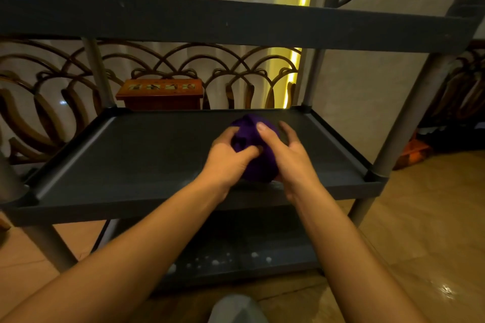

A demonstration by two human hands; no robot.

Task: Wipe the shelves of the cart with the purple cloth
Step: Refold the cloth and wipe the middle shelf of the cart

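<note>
Your knee [236,309], a grey blur at the very bottom, is the closest thing to the lens, and both forearms run forward from either side of it toward the middle shelf [147,149] of the cart [236,18]. And there's the purple cloth [256,151], bunched into a loose ball just above the near-right part of that shelf, caught between both hands. Your left hand [229,157] is curled onto the cloth's left flank, thumb pressing into the folds. Your right hand [290,149] cups the right flank, thumb up over the top, fingers half spread behind it. Neither hand is flat on the shelf (this looks like gathering or refolding, not wiping, to my eye).

Here's what the coming stroke turns on: the bundle sits right of the shelf's centre, and the wide bare stretch of shelf lies to its left. The shelf's long axis runs left to right, so a sweep would want to travel leftward along it. Both hands are equally close; either could take over. Below that shelf, the bottom shelf [262,246] shows pale specks [215,262] near its front edge, so it likely still needs a pass.
</note>
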